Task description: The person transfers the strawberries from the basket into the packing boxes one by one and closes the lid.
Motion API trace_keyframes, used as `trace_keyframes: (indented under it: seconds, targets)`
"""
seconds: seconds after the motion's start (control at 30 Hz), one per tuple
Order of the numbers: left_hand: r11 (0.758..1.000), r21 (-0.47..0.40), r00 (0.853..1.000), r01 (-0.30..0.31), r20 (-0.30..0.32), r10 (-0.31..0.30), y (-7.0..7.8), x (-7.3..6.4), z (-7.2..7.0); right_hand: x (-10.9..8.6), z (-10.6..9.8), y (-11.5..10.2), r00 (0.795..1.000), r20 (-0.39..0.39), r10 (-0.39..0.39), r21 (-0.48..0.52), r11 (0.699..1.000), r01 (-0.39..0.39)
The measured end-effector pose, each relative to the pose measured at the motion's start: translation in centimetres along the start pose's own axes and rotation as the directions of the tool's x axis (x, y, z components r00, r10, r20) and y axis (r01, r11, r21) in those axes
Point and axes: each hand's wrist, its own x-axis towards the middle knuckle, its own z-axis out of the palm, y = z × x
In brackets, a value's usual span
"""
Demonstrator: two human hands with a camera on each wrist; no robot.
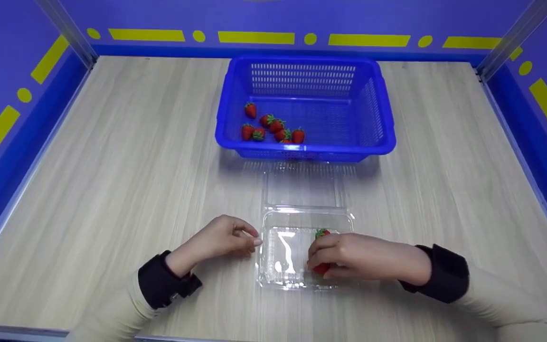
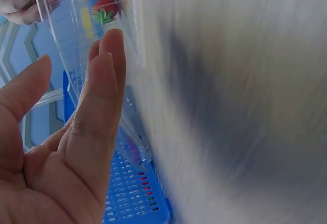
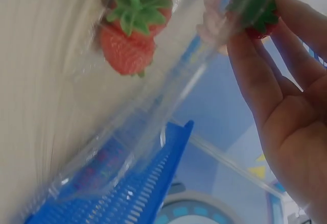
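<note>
My right hand (image 1: 349, 256) pinches a strawberry (image 3: 258, 10) by its sides over the right part of a clear plastic clamshell box (image 1: 273, 280). In the right wrist view, other strawberries (image 3: 127, 50) lie in the box below the held one, green leaves showing. At the box's left wall is my left hand (image 1: 226, 237), its fingers loosely bent and holding nothing, fingertips right by the rim. The box's lid (image 1: 302, 187) lies folded back, away from me. My right fingers hide part of the fruit in the head view.
Beyond the box stands a blue plastic basket (image 1: 385, 137) with slotted walls, several strawberries (image 1: 250, 110) gathered in its left front part. The lid reaches the basket's front. Blue panels with yellow marks (image 1: 257, 37) border the wooden table (image 1: 136, 166).
</note>
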Motion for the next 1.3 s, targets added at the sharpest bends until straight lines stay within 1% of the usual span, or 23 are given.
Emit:
trace_keyframes:
  seconds: [0.13,0.27,0.43,0.6,0.77,1.0,1.13,1.3]
  targets:
    - [0.999,-0.036,1.0,0.013,-0.005,-0.013,0.0,0.4,0.1,1.0,0.8,0.4,0.999,0.042,-0.002,0.033,0.999,0.0]
    - [0.995,-0.093,1.0,0.028,0.003,-0.028,0.0,0.6,0.2,1.6,1.5,0.6,0.997,0.081,0.002,0.052,0.999,-0.006]
    - [0.984,-0.175,0.999,0.044,0.012,-0.043,-0.3,0.6,0.4,1.9,1.9,0.8,0.994,0.11,0.026,0.073,0.997,-0.034]
    - [0.969,-0.238,0.998,0.058,0.028,-0.053,-0.3,0.6,0.7,2.0,2.0,0.9,0.992,0.125,0.028,0.077,0.996,-0.038]
    - [0.963,-0.264,0.999,0.049,0.037,-0.04,-0.2,0.6,0.8,2.1,2.0,1.0,0.989,0.145,0.039,0.059,0.997,-0.048]
    - [0.956,-0.284,0.998,0.066,0.012,-0.065,-0.2,0.6,1.3,2.1,2.2,0.9,0.982,0.181,0.057,0.0,0.998,-0.058]
    - [0.953,-0.295,0.998,0.062,0.007,-0.062,-0.3,0.5,1.4,2.1,2.5,0.8,0.983,0.176,0.051,-0.028,0.999,-0.047]
    - [0.95,-0.307,0.998,0.054,0.0,-0.057,-0.2,0.3,1.4,2.2,2.3,1.0,0.983,0.185,0.012,-0.047,0.999,-0.004]
